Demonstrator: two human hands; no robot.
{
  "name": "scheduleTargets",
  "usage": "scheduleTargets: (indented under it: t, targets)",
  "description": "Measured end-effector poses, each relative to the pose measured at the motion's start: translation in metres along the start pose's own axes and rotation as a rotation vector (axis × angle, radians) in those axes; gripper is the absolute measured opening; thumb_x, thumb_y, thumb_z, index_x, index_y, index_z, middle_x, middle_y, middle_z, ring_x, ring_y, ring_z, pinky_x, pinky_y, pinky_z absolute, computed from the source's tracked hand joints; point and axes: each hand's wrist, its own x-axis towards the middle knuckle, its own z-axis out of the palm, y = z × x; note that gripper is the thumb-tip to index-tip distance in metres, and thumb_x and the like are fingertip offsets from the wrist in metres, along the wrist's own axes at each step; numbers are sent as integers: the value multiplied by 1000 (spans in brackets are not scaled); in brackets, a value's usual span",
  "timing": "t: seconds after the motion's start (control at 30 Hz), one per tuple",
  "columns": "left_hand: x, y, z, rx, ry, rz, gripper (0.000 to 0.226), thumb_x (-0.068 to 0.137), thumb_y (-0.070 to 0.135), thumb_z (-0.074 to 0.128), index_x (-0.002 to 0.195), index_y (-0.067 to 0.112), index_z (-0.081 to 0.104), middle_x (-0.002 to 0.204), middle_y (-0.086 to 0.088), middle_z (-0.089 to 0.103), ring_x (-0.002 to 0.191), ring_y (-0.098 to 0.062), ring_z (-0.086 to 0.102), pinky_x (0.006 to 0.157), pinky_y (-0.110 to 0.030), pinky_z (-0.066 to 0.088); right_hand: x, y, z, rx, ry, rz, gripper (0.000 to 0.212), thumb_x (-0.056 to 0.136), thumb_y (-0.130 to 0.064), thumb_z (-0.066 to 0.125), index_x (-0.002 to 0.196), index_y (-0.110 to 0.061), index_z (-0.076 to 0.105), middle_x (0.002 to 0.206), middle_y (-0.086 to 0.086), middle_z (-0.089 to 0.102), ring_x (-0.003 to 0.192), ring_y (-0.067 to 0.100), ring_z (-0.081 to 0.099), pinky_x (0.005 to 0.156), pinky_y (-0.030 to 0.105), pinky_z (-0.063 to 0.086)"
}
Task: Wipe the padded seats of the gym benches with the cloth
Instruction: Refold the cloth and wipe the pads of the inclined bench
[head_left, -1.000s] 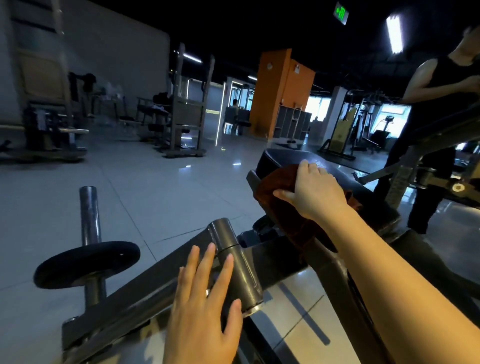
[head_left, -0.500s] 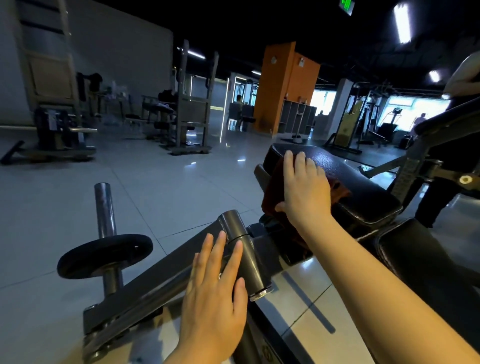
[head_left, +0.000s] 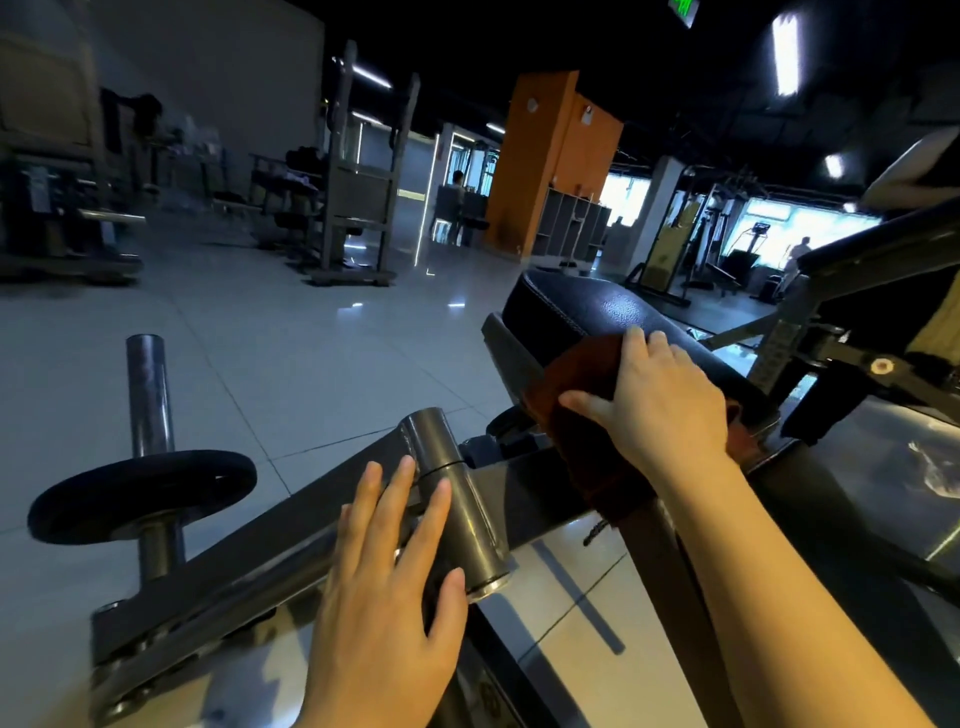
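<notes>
A black padded seat (head_left: 592, 306) of a gym machine lies ahead on the right. My right hand (head_left: 660, 395) presses a dark red cloth (head_left: 576, 431) flat on the seat's near end, fingers spread and straight. Part of the cloth hangs down over the seat's near edge. My left hand (head_left: 389, 582) rests flat, fingers straight, on the machine's grey metal arm (head_left: 249, 566) beside its round tube end (head_left: 457, 493). A second black pad (head_left: 862, 499) lies to the right of my forearm.
A black weight plate (head_left: 140, 493) sits on an upright steel peg (head_left: 150, 395) at the left. A person in dark clothes (head_left: 919, 176) stands behind the machine frame at the far right. Racks and an orange pillar (head_left: 540, 161) stand across the tiled floor.
My right hand has slid the cloth back along the seat toward its near end after reaching further up it. The left hand stays on the metal arm.
</notes>
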Motion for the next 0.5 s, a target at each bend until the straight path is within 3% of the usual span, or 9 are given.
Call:
scheduleTargets:
  t: [0.17,0.37,0.5]
  targets:
    - [-1,-1,0,-74,25,-3,73,79,49,44,148,35,27,161,17,2,149,-14,-3,101,-58,26,70,-35,1,105,-117,-34,104,76,-67,67,147,-1,28,146,20,40,132,38,41,106,49,40]
    - [2,-5,-4,-95,-5,2,78,76,51,47,149,37,25,160,19,5,149,-12,-2,97,-61,34,111,-67,9,113,-20,-148,90,80,-62,67,139,-1,38,139,19,48,127,35,46,106,44,36]
    - [1,-1,-8,-133,-30,-41,79,76,59,43,148,51,11,157,29,-3,148,-6,-9,103,-56,25,84,-55,2,99,-17,-210,103,80,-52,73,150,0,18,151,20,33,138,36,35,112,44,31]
